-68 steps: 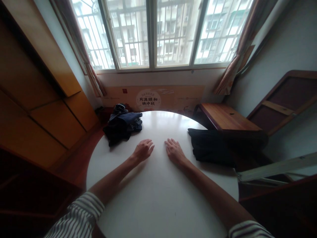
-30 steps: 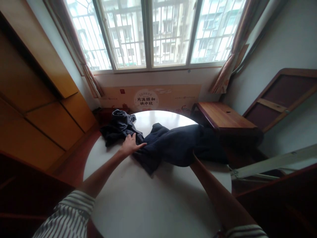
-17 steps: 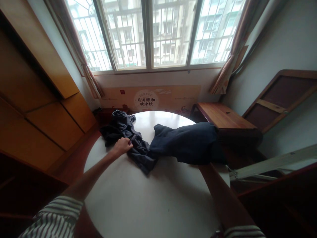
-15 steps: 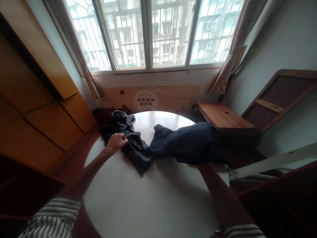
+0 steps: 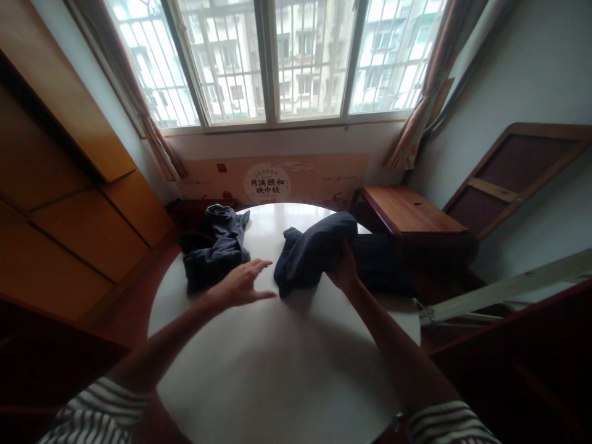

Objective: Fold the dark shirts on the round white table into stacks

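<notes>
- The navy garment (image 5: 314,246) sits just right of the frame's centre, bunched and partly raised.
- My right grip (image 5: 343,268) is closed on its right end, some fingers hidden by cloth.
- My left grip (image 5: 241,285), left of centre, is spread and holds nothing, near the garment's left edge.
- I judge this partway: the garment is picked up, but not yet laid flat or let go.
- Crumpled dark clothes (image 5: 217,246) lie centre left, a black cloth pile (image 5: 386,265) centre right, on the white counter (image 5: 277,364).

A room in a home, it seems — wooden cupboards (image 5: 78,228), curtains (image 5: 407,147), barred window (image 5: 271,74) facing apartment blocks (image 5: 305,77).
</notes>
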The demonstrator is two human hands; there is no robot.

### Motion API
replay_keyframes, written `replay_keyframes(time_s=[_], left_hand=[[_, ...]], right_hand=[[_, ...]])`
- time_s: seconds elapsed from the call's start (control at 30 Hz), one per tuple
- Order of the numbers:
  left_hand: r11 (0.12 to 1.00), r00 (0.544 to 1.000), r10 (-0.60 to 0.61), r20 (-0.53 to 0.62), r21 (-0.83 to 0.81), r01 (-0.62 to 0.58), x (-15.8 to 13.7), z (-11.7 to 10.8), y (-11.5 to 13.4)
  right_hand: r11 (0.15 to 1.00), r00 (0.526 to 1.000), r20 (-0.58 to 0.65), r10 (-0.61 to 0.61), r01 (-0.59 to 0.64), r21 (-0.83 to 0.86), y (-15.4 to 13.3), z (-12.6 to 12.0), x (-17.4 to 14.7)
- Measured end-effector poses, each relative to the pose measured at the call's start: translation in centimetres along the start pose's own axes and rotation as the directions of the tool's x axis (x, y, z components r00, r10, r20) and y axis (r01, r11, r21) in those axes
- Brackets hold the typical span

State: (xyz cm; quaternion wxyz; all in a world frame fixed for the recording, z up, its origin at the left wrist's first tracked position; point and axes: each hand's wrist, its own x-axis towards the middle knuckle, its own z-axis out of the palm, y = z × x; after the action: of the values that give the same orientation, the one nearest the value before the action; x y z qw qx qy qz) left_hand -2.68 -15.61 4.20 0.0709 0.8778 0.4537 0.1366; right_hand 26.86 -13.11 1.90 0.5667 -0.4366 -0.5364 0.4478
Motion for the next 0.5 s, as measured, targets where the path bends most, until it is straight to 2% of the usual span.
replay_keyframes(time_s=[0.03,0.1,0.17,0.23,0.3,0.37,0.43,0.47,0.5], left_hand=[[0.996,0.997,0.077,0.005,-0.049,-0.076,0.3,1.4,1.2],[0.984,0.990,0.125,-0.059,-0.123,-0.131,1.1,3.8,2.5],[0.971,0.983,0.076,-0.168,-0.212,-0.112,1.9,5.0,2.4],[0.925,0.967,0.002,-0.253,-0.368,-0.099,2.5,5.0,1.7],[0.826,0.941,-0.115,-0.319,-0.557,-0.088,2.7,3.5,1.1],[0.682,0.878,-0.276,-0.392,-0.723,-0.108,2.4,0.6,0.8],[0.574,0.760,-0.433,-0.484,-0.798,-0.181,1.9,-3.5,0.3],[0.565,0.684,-0.495,-0.536,-0.797,-0.215,1.6,-5.9,-0.1],[0.592,0.625,-0.521,-0.582,-0.774,-0.227,1.3,-8.4,-0.7]], right_hand=[[0.997,0.999,0.017,0.032,-0.033,0.076,0.1,0.4,-0.1],[0.980,0.994,0.062,0.092,-0.101,0.170,0.2,1.0,-0.3],[0.970,0.990,0.055,0.133,-0.141,0.195,0.2,1.4,-0.4],[0.963,0.987,-0.030,0.157,-0.147,0.228,-0.2,1.4,-0.4],[0.946,0.977,-0.134,0.169,-0.123,0.299,-1.4,1.3,-0.6],[0.921,0.969,-0.180,0.166,-0.087,0.381,-3.6,1.0,-1.3],[0.902,0.977,-0.151,0.153,-0.076,0.425,-6.6,0.8,-2.5],[0.902,0.981,-0.126,0.145,-0.079,0.424,-8.2,0.7,-3.3],[0.908,0.985,-0.105,0.139,-0.084,0.410,-9.8,0.5,-3.9]])
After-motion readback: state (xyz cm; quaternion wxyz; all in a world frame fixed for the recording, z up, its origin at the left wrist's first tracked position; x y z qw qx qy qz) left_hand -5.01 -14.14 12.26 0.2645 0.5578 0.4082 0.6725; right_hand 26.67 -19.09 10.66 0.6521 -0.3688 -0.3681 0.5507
